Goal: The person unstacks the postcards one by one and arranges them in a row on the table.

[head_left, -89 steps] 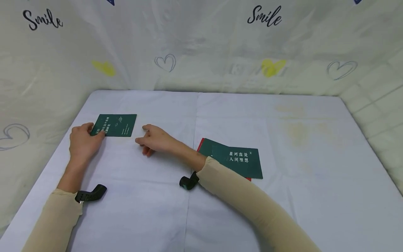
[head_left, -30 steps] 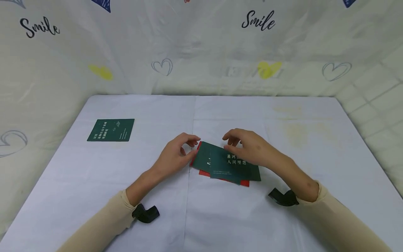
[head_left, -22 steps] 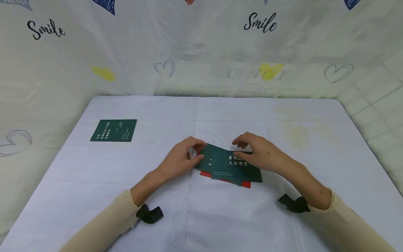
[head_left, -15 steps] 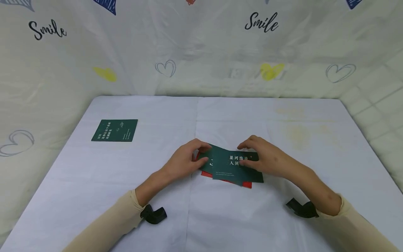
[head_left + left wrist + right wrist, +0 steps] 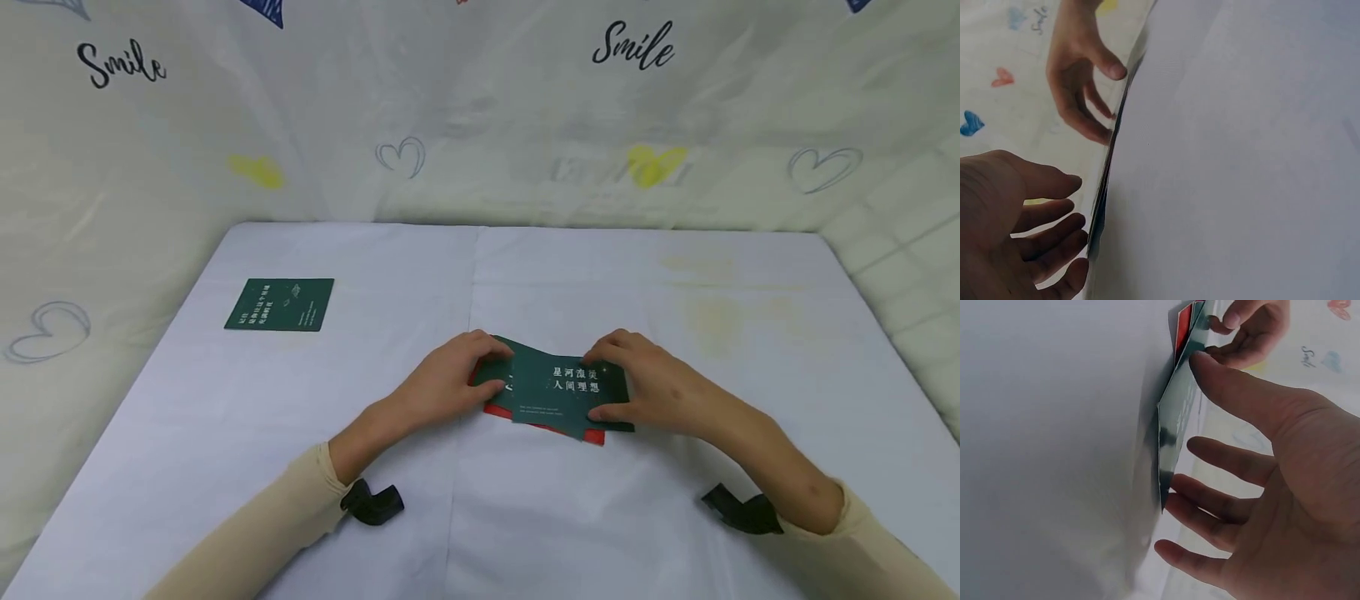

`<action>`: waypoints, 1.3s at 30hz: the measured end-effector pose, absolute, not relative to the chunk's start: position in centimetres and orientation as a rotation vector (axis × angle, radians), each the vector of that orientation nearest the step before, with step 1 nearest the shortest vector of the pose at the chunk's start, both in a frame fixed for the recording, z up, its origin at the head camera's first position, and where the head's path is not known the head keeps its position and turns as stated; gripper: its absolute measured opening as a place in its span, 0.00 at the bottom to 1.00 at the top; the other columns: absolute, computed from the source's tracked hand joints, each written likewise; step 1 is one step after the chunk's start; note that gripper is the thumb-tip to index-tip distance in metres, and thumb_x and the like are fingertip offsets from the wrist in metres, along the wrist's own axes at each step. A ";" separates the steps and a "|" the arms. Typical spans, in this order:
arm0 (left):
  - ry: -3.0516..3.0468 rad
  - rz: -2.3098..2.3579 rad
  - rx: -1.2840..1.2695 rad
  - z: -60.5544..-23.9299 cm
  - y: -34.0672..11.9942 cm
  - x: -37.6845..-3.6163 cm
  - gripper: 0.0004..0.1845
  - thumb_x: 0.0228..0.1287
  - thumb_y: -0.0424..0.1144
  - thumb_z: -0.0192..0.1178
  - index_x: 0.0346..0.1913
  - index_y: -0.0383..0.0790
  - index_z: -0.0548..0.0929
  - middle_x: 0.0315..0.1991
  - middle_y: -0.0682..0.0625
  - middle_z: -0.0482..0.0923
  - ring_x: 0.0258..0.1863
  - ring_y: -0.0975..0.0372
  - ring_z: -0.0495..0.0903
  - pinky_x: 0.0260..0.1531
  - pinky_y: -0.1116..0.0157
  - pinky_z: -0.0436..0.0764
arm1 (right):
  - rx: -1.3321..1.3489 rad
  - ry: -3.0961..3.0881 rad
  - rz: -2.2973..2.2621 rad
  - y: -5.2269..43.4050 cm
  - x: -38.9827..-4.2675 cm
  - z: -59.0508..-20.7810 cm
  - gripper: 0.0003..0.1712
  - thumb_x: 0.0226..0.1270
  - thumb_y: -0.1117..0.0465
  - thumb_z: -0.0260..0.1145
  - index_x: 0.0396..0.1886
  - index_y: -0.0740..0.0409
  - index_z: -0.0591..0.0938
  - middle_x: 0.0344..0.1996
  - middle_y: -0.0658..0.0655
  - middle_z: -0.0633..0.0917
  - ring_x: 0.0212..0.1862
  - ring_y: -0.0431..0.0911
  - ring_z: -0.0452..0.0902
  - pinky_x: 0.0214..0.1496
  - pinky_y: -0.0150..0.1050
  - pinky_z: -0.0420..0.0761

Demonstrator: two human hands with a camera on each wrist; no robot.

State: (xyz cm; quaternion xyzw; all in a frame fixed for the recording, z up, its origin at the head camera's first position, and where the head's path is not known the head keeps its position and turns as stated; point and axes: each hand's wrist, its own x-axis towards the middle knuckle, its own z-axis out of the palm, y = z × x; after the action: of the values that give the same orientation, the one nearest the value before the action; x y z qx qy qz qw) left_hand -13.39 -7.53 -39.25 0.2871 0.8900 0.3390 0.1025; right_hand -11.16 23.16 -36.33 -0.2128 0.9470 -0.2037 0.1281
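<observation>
From the head view I see a white-covered table [image 5: 315, 433] against a draped sheet printed "Smile" [image 5: 633, 46]. My left hand [image 5: 450, 387] and right hand [image 5: 652, 392] pinch opposite ends of a green card [image 5: 558, 392] atop the red-backed stack [image 5: 543, 429] at near centre; another green card [image 5: 280, 304] lies far left. White Chinese lettering shows on both. I judge I'm squaring the stack; next comes a clean lift. Left wrist: fingers curl at the cards' edge. Right wrist: thumb on top, fingers spread.

Head overhead; wrists close, table-level
</observation>
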 end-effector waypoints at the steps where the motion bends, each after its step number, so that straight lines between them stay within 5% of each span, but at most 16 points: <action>1: 2.633 0.985 0.851 -39.2 -7.4 -13.4 0.21 0.70 0.39 0.67 0.64 0.44 0.81 0.60 0.51 0.81 0.59 0.60 0.79 0.65 0.59 0.79 | -0.623 2.754 -0.589 23.2 -11.1 -36.3 0.34 0.55 0.46 0.83 0.59 0.51 0.83 0.61 0.57 0.80 0.62 0.56 0.76 0.63 0.57 0.82; 18: 2.653 0.841 0.869 -38.8 -5.6 -12.8 0.25 0.69 0.43 0.69 0.68 0.45 0.79 0.66 0.51 0.78 0.64 0.59 0.76 0.66 0.59 0.78 | -0.712 2.761 -0.583 24.0 -10.0 -36.5 0.39 0.52 0.50 0.85 0.64 0.53 0.81 0.62 0.56 0.79 0.64 0.56 0.75 0.63 0.56 0.83; 31: 2.649 0.776 0.931 -38.9 -5.5 -12.9 0.34 0.66 0.55 0.71 0.72 0.47 0.75 0.70 0.51 0.75 0.68 0.59 0.74 0.67 0.59 0.77 | -0.707 2.780 -0.517 23.9 -9.3 -36.5 0.51 0.47 0.33 0.83 0.69 0.47 0.78 0.66 0.53 0.77 0.64 0.55 0.77 0.64 0.56 0.81; 39: 2.666 0.690 1.075 -39.1 -5.7 -12.7 0.46 0.55 0.64 0.75 0.73 0.48 0.73 0.69 0.52 0.74 0.68 0.58 0.73 0.64 0.59 0.78 | -0.786 2.800 -0.476 23.8 -9.2 -36.7 0.50 0.46 0.41 0.87 0.70 0.47 0.78 0.64 0.50 0.77 0.63 0.51 0.77 0.62 0.53 0.83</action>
State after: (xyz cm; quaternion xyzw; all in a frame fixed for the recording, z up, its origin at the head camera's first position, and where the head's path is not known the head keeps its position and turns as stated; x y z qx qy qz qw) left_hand -12.73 -5.71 -39.14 0.3621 0.8979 0.2324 0.0928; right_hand -9.19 23.83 -36.73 -0.2655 0.9456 -0.1609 0.0970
